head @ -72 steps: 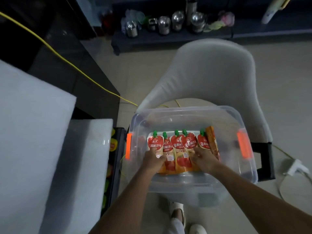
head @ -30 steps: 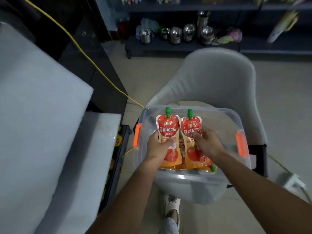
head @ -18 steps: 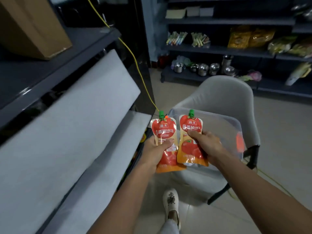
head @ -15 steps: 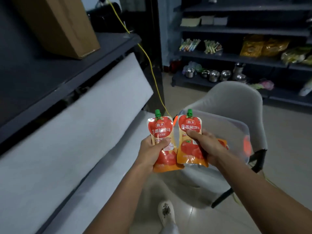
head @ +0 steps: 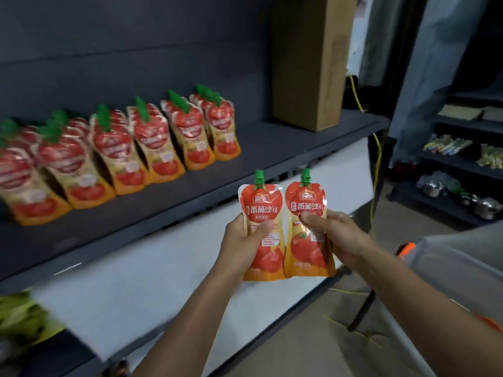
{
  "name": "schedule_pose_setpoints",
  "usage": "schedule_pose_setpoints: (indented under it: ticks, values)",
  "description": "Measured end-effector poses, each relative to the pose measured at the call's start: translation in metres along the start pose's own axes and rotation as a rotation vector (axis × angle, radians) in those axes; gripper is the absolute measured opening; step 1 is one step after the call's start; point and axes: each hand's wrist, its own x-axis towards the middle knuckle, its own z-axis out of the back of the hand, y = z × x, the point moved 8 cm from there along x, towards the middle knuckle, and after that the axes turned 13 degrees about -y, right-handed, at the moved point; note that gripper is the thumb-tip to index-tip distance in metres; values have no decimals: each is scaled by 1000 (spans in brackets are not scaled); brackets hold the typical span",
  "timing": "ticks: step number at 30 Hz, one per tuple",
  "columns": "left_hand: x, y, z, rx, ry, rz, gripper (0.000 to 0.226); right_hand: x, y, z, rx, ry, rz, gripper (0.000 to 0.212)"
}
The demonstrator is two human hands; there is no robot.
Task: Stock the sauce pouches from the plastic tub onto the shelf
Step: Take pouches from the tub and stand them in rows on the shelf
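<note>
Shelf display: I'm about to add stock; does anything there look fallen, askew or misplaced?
No pouch looks fallen; the red-and-orange spouted sauce pouches stand in rows on the dark grey shelf, though blurred. Only the tall brown cardboard box at its right end seems out of place.

The dark grey shelf (head: 272, 148) carries rows of red-and-orange sauce pouches (head: 152, 137), upright with green caps, along its left part, and a tall cardboard box (head: 307, 63) near its right end.

Left hand (head: 239, 247) grips left pouch (head: 262, 208), right hand (head: 345, 240) right pouch (head: 307, 248) — both upright.
</note>
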Motion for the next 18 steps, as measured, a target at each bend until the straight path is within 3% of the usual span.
schedule_pose_setpoints:
  ticks: [3, 10, 18]
  values:
    - [8, -15, 90, 5, -84, -35, 25, -8, 16, -96, -9, 125, 64, 30]
    - [41, -50, 291, -16, -291, -153, 25, -17, 43, -301, 0, 300, 181, 37]
    - [85, -54, 418, -48, -486, -220, 27, 0, 61, -437, 22, 399, 287, 25]
